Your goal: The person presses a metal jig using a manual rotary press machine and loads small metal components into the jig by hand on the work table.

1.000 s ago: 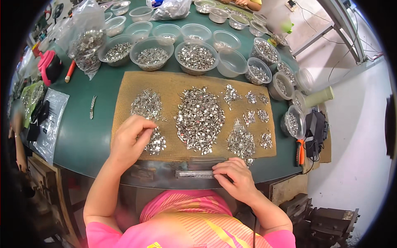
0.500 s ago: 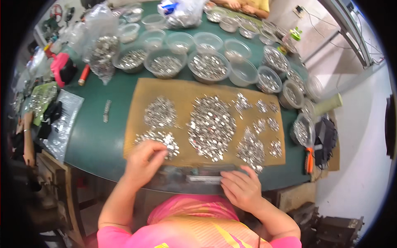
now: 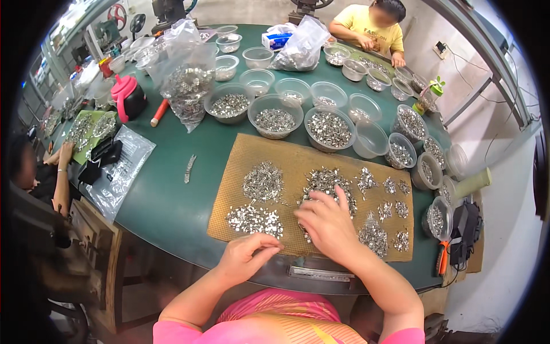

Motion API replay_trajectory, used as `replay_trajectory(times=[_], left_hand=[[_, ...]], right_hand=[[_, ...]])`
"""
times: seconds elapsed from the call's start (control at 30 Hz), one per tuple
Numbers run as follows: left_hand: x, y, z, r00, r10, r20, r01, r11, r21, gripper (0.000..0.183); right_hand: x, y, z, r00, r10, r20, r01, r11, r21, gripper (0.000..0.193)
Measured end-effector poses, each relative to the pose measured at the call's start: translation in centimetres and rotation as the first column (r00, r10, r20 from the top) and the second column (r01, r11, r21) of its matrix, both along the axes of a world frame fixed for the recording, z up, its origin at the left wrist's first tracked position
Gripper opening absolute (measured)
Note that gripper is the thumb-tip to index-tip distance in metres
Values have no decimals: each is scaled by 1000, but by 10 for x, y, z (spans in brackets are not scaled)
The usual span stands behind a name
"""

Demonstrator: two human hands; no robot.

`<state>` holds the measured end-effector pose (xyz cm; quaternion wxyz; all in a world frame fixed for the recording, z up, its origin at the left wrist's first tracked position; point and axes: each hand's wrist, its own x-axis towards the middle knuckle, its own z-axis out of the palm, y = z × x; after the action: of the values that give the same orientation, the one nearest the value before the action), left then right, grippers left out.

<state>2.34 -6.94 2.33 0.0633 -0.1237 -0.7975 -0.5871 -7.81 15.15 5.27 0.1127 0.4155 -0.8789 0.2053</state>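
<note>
A brown ribbed mat [image 3: 226, 189] carries several heaps of small shiny metal pieces. Over the large middle heap [image 3: 326, 179] is my right hand [image 3: 329, 226], fingers stretched out and reaching into the pieces; its fingertips partly cover them. My left hand [image 3: 246, 258] is at the mat's front edge, thumb and forefinger pinched together; anything between them is too small to make out. Just beyond it lies a heap of flat bright pieces [image 3: 255, 221], with a greyer heap [image 3: 263, 182] behind. A slim metal bar [image 3: 321, 274] lies along the table's near edge, below my right hand.
Clear plastic tubs [image 3: 329, 129] of metal pieces line the mat's far and right sides. Farther left stand a filled plastic bag [image 3: 186, 92], a pink-lidded jug [image 3: 127, 97] and an orange-handled tool [image 3: 442, 258] at right. Two co-workers sit at the far side and left.
My right hand has gone from the metal bar to the middle heap. My left hand has drawn back from the near left heap to the mat's edge. The view has shifted.
</note>
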Motion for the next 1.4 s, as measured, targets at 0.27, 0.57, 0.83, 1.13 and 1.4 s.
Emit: replay_trajectory(times=[0.27, 0.57, 0.83, 1.13, 1.4], left_hand=[[-1, 4, 1, 997, -17, -80, 8, 995, -102, 13], [-9, 34, 9, 983, -122, -137, 111, 990, -90, 14], [-7, 72, 4, 921, -366, -134, 361, 931, -59, 12], [-3, 81, 5, 920, -356, -164, 308, 915, -261, 12], [5, 87, 3, 853, -324, -410, 145, 900, -411, 27]], right_hand=[[-36, -39, -22, 996, -85, -17, 87, 992, 89, 15], [-17, -26, -5, 976, -46, -213, 75, 988, 133, 7], [47, 58, 12, 987, -141, 72, 148, 983, -108, 12], [98, 94, 0, 930, -211, 300, 261, 956, -135, 13], [112, 89, -7, 927, -157, 341, 240, 946, -219, 13]])
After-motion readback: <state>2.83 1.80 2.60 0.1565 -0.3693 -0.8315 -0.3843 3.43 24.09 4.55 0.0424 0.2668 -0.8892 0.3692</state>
